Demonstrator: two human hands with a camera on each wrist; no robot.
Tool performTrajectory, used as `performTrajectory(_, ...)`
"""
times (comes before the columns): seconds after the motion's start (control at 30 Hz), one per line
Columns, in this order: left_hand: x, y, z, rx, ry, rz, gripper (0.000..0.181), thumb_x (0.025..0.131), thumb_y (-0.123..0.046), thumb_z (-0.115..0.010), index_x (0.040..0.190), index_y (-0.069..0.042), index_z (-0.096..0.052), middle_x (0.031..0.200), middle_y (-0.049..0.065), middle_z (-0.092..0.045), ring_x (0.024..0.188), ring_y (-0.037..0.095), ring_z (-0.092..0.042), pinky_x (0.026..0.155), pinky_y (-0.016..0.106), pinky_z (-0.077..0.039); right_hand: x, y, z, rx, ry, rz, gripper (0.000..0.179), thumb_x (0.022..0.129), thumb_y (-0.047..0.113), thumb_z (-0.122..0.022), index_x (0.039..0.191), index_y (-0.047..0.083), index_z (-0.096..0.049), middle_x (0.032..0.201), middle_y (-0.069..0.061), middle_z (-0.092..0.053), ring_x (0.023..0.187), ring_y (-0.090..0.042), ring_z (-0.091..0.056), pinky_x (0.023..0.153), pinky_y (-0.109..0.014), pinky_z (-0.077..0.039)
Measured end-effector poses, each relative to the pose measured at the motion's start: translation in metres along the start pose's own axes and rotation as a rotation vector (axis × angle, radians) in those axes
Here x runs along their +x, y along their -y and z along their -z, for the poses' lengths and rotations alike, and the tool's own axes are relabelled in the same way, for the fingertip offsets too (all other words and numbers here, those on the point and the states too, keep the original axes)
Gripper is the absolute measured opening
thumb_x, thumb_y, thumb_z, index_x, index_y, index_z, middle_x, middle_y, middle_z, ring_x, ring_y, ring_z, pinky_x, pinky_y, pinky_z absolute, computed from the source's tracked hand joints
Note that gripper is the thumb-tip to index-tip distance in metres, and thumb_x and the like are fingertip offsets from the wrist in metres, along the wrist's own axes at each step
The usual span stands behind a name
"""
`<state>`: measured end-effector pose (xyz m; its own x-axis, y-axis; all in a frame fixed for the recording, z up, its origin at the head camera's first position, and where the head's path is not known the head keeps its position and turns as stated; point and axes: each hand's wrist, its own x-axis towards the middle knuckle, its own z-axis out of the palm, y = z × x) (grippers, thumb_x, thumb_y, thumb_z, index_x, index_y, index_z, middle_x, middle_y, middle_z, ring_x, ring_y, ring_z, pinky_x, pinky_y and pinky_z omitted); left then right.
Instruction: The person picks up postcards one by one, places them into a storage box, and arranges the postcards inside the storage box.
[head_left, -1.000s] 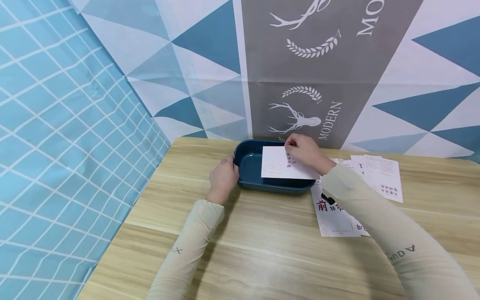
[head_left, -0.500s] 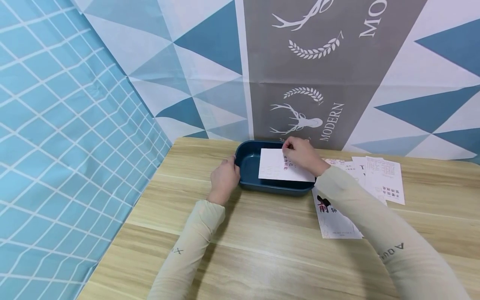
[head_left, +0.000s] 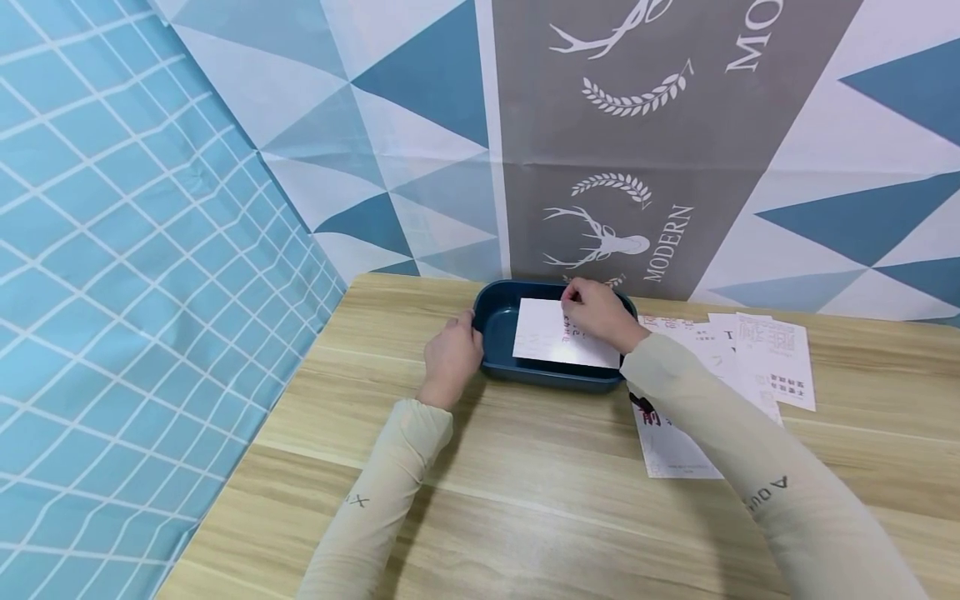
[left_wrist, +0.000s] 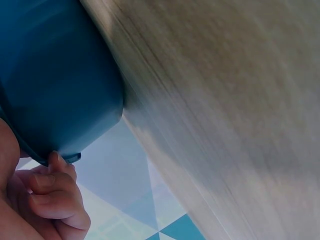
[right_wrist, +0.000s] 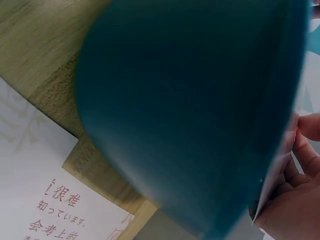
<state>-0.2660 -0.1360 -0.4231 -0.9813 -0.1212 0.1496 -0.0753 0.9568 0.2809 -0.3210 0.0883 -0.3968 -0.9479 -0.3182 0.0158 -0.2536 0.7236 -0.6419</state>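
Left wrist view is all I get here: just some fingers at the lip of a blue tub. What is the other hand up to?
Observer: The head view shows the right hand pinching a white card above the opening of the tub.

Visitor: Ooh, is that the only card around?

Observer: No, the head view also shows several printed sheets, overlapping, on the table to the right of the tub.

Grey panel [head_left: 645,137]: "MODERN"; above it "MO", cut off. Left sleeve [head_left: 386,496]: "X". Right sleeve [head_left: 750,446]: "A", following letters unclear. Loose card [right_wrist: 75,210], red script: "很难", "知っています", "会考上的". Held card [head_left: 538,329]: red characters, too small to read.
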Motion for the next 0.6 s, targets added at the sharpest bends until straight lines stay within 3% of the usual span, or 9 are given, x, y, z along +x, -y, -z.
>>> performTrajectory(0.6,0.0,-0.002,0.0,0.001,0.012,0.012,0.039,0.095,-0.023,-0.048,0.131,-0.01,-0.052,0.114,0.012,-0.064,0.086,0.027,-0.066,0.073,0.043,-0.053,0.001,-0.009,-0.022,-0.069,0.078,0.021,0.024,0.096,0.019,-0.042,0.104,0.002,-0.056,0.098,-0.014,-0.058,0.085,-0.026,-0.053,0.08,-0.04,-0.044)
